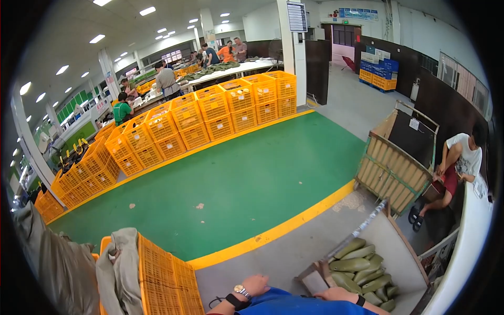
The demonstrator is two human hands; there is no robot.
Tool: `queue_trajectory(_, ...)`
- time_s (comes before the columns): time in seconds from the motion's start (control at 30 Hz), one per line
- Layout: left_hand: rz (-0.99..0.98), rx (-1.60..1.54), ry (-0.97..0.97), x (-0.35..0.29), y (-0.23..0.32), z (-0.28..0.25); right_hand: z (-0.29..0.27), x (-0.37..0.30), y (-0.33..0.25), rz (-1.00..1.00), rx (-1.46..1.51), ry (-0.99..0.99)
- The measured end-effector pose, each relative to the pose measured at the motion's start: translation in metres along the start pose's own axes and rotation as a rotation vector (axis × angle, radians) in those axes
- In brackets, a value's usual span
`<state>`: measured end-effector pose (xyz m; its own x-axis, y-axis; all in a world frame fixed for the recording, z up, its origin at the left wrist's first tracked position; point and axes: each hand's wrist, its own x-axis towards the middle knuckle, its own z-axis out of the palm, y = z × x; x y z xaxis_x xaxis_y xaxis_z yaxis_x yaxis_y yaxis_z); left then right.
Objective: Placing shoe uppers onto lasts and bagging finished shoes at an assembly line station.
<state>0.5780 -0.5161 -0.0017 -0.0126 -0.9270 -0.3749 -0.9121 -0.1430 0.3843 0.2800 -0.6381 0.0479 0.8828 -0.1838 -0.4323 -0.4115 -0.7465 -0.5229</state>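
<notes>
yellow crate (168, 281) by left hand (255, 285), right hand (336, 294) near green pouches (362, 270); fingers' grip unclear.

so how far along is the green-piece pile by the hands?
Done: nothing clearly. A pile of olive-green oblong pieces lies heaped on the grey work surface. In hand: nothing visibly gripped. The left hand, wearing a wristwatch, and the right hand rest low at the picture's edge, the right nearest the pile. Left: the orange plastic crate beside them shows only grey cloth.

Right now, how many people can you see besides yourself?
7, more may be hidden: one seated right; green shirt and one behind; grey shirt; three at the far table.
</notes>
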Motion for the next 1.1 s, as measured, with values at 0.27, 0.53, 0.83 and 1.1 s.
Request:
queue_trajectory(0.27,0.143,-0.063,0.358,0.019,-0.113,-0.126,-0.073,0.226,-0.012,-0.072,0.062,-0.082)
queue_trajectory(0.53,-0.258,-0.282,0.418,-0.02,-0.274,-0.175,-0.01,0.427,0.189,0.388,-0.051,-0.588)
queue_trajectory(0.83,-0.622,-0.292,0.551,-0.055,-0.489,-0.281,-0.202,0.823,0.064,0.385,-0.21,-0.076)
queue_trajectory(1.1,-0.934,-0.491,0.683,-0.115,-0.615,-0.302,-0.256,1.132,-0.308,-0.508,-0.149,-0.051)
